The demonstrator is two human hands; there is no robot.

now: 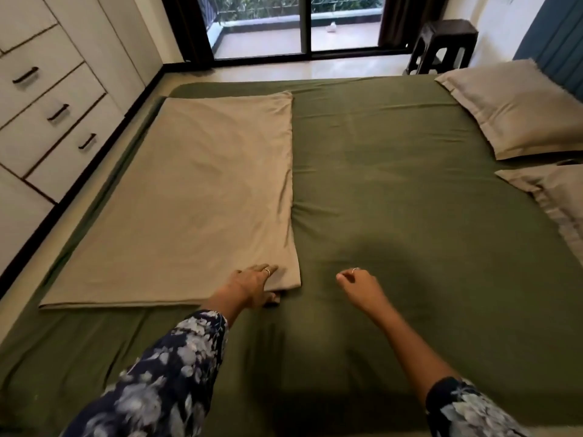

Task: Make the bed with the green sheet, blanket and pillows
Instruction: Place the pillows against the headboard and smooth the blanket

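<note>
Beige folded blanket point(186, 197) lies on the foot half of the green sheet point(394, 190); two pillows point(517, 111) sit at the head.
We risk dragging the fold crooked if our left hand point(252, 287), pinching its near corner, tugs sideways; our right hand point(359, 287) hovers loosely curled, holding nothing.

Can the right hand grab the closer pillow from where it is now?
Probably not yet. The right hand hovers over the green sheet near the bed's front edge, while the closer pillow lies far off at the right side. Nothing blocks the way; the person would likely need to lean or step over.
</note>
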